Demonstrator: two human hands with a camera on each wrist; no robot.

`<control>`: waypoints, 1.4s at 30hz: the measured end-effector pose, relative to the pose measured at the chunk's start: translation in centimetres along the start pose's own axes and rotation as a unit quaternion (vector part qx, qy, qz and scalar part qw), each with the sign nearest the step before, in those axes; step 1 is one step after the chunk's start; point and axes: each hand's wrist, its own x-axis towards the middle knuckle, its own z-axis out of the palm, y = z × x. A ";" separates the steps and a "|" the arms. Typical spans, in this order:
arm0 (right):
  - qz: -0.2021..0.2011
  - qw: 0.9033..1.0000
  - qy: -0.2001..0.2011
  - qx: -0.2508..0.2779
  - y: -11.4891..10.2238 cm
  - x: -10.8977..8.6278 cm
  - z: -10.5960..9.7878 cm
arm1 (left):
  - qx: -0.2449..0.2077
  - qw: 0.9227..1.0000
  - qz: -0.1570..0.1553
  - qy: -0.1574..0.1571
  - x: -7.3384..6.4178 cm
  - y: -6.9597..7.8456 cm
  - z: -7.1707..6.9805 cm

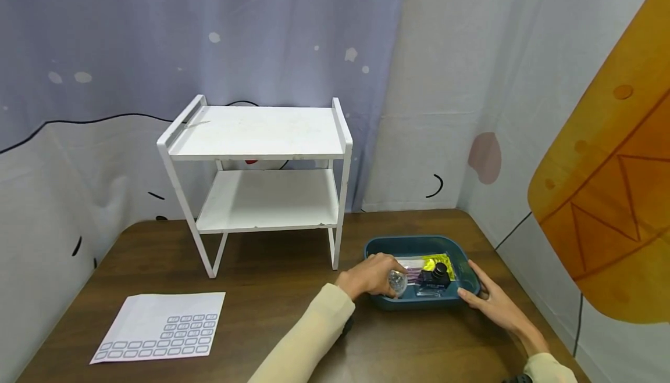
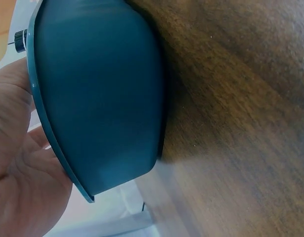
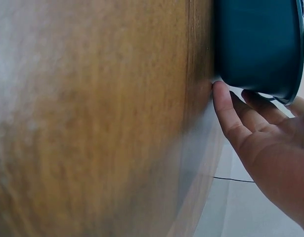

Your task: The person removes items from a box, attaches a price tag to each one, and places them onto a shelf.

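Teal basin sits flat on the table, to the right of a white two-tier shelf unit. Left hand reaches in over the basin's left end, fingers curled with the thumb below, gripping a clear round object. Its lower part is out of sight, so I cannot tell whether it touches the basin floor. The reach over the rim seems the easy way in from that side.

Right hand is at the opposite end: thumb by the near corner of the rim, fingers fairly straight and spread along the outside wall. Nothing is closed in its grip. I judge it a brace, there to stop the basin sliding while the other hand works inside.

Also in the basin: a black item with a round cap, a yellow packet and a purple-and-white packet, close together, probably kept so by the walls. Printed sheet lies flat on the left, well apart from the basin, its printed boxes face up, presumably for reading.
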 end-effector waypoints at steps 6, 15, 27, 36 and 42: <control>-0.004 0.999 0.007 -0.033 0.1 0.0 0.0 | -0.003 1.000 0.009 0.006 -0.1 0.0 0.0; -0.015 0.999 0.010 -0.033 0.3 0.1 0.0 | -0.003 1.000 0.017 0.021 -0.1 -0.2 0.0; -0.016 1.000 0.009 -0.021 0.3 0.1 0.0 | -0.034 0.999 -0.004 0.031 0.0 1.2 -2.4; -0.017 1.000 0.008 -0.025 0.3 0.0 0.1 | -0.032 0.998 0.039 0.040 -2.0 2.7 -5.6; -0.021 1.000 0.006 -0.021 0.2 0.0 0.0 | 0.009 0.998 0.053 0.026 -4.9 3.1 -6.8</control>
